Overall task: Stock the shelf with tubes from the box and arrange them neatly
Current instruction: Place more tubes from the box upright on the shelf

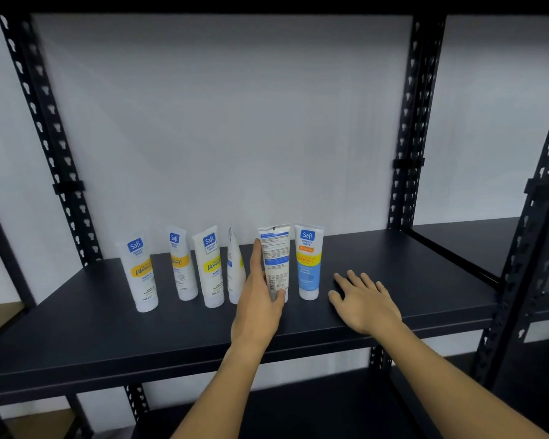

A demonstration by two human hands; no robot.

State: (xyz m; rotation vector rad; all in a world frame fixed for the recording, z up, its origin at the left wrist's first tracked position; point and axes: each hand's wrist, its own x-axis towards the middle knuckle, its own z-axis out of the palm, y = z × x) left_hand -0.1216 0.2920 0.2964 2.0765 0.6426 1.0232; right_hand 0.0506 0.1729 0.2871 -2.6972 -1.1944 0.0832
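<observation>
Several white tubes stand cap-down in a row on the dark shelf board (409, 267). My left hand (260, 299) holds the fifth tube (276, 258), thumb across its lower front and fingers up its left side; this tube shows its printed back. A blue and yellow tube (309, 264) stands just to its right. The fourth tube (235, 267) stands edge-on. Three yellow-banded tubes (141, 274) (181, 264) (211, 267) lean slightly at the left. My right hand (365, 299) hovers open, palm down, over the shelf to the right of the row. The box is out of sight.
Black perforated uprights (409, 122) frame the bay, with a white wall behind. A lower shelf board (298, 407) lies beneath. Another bay of the rack (476, 239) continues to the right. Something brown (0, 318) shows at the left edge.
</observation>
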